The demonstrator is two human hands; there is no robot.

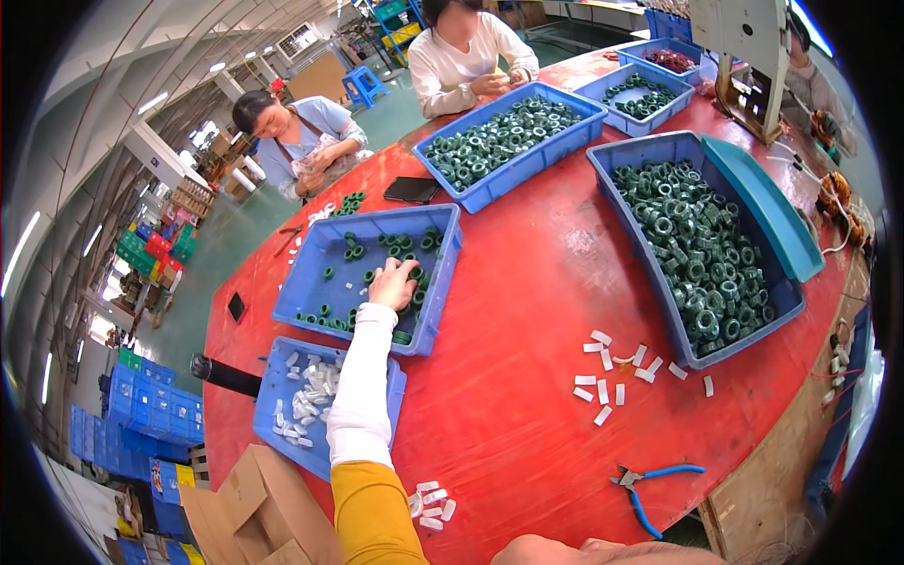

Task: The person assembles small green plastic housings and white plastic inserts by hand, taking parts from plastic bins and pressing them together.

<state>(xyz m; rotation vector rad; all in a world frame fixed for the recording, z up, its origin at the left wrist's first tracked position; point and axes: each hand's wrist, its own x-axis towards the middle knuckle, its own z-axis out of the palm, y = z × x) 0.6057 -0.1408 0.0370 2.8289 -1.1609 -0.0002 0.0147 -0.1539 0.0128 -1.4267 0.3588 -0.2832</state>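
Observation:
My left hand [394, 285] reaches into a shallow blue tray [290, 287] at centre left. Its fingers curl down around green rings [416, 275] near the tray's right side; how many they grip is hidden. More green rings lie loose in this tray, thickest around my hand and along its far side. My forearm, in a white cuff and yellow sleeve, passes over a smaller blue bin [266, 419] holding small white pieces [306, 400]. My right hand is not in view.
Large blue bins of green rings [702, 254] stand right and at the far side [499, 141]. Loose white pieces [603, 391], blue-handled cutters [650, 480], a dark phone [411, 190] and a black cylinder [226, 375] are on the red table [527, 311]. Two people sit across it. A cardboard box [254, 508] stands lower left.

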